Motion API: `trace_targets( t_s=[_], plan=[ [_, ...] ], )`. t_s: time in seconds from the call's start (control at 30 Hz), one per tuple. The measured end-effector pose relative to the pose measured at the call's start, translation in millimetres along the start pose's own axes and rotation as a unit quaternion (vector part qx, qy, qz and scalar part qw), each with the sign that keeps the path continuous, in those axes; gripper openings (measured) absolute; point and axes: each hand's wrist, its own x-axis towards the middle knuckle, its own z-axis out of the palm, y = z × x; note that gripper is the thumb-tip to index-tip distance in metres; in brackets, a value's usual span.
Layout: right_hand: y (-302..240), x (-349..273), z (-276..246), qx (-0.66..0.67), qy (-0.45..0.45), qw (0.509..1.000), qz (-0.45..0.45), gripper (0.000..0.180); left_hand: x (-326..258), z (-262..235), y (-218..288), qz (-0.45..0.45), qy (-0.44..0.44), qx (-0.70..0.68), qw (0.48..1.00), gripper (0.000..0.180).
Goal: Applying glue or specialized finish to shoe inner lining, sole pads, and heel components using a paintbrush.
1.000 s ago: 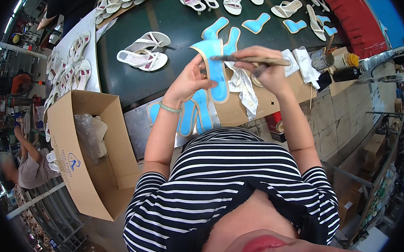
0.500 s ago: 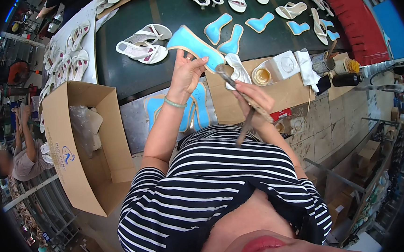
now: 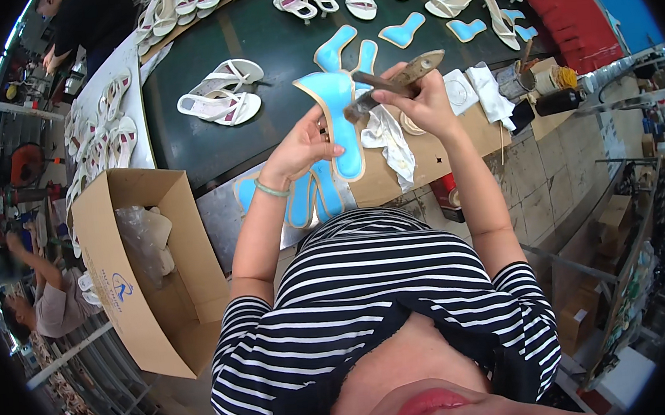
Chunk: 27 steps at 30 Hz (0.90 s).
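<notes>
My left hand [image 3: 303, 146] grips a light blue shoe insole [image 3: 339, 113] with a tan edge, held up over the bench edge. My right hand [image 3: 421, 102] is closed around a wooden-handled brush [image 3: 393, 80], whose dark head rests against the insole's right side. More blue insoles [image 3: 310, 197] lie flat under my left wrist. A crumpled white cloth [image 3: 391, 138] sits just below my right hand.
White sandals [image 3: 220, 92] and blue sole pieces [image 3: 405, 31] lie on the dark green table [image 3: 275, 42]. An open cardboard box [image 3: 148, 274] with plastic bags stands at my left. Pots and a dark bottle [image 3: 560, 100] sit at right. Another person [image 3: 42, 293] works at far left.
My right hand has lifted the brush from low near my chest back up to the insole. The insole stays in my left hand.
</notes>
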Motion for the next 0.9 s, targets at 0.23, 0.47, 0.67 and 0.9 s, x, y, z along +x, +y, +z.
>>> trace_targets(
  t_s=[0.23, 0.47, 0.67, 0.9],
  plan=[
    [14, -9, -12, -0.01, 0.182, 0.98, -0.079, 0.014, -8, -8, -15, 0.024, 0.008, 0.065, 0.998, 0.093],
    [-38, -22, -7, 0.126, 0.1, 0.986, -0.036, 0.016, -2, -4, -18, -0.025, 0.013, 0.261, 0.965, 0.1],
    [8, 10, -4, 0.01, 0.086, 0.996, 0.012, 0.016, 3, 8, -29, -0.03, -0.015, 0.214, 0.976, 0.091],
    [56, -1, -56, -0.039, 0.201, 0.977, 0.058, 0.016, -7, -10, -23, -0.004, 0.072, 0.171, 0.983, 0.08]
  ],
)
